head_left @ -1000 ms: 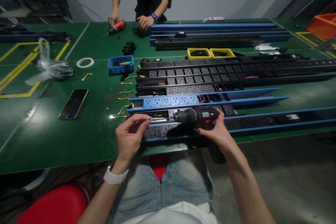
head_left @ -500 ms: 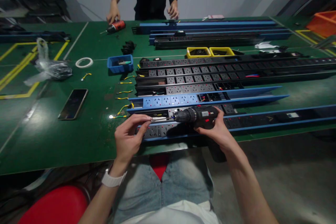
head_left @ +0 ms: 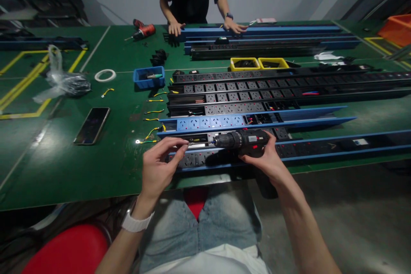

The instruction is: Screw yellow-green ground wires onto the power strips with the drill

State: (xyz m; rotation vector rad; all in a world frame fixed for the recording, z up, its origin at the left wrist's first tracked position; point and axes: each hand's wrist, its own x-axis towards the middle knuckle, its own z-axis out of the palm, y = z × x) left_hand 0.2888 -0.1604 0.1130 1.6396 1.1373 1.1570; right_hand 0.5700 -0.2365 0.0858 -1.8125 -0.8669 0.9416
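Note:
My right hand [head_left: 268,154] is wrapped round a black cordless drill [head_left: 244,140], which lies level with its chuck pointing left. A long thin bit [head_left: 202,142] runs from the chuck to the fingertips of my left hand [head_left: 163,162]. Thumb and forefinger are pinched there at the bit's tip; anything small between them is too hidden to name. Below the drill, a socket strip in a blue channel [head_left: 189,161] lies along the table's near edge. Behind it is another blue channel with blue sockets [head_left: 210,122].
Several black socket strips [head_left: 231,87] lie farther back. Yellow-green wires [head_left: 153,112] lie at their left ends. Around are a phone [head_left: 92,125], a blue bin [head_left: 149,78], yellow bins [head_left: 244,64], a tape roll [head_left: 105,75] and a red drill [head_left: 144,31]. A co-worker's hands [head_left: 175,28] rest opposite.
The co-worker has let go of the red drill and moved right, both hands now at the far blue channel. My hands keep their hold, and the view has shifted slightly.

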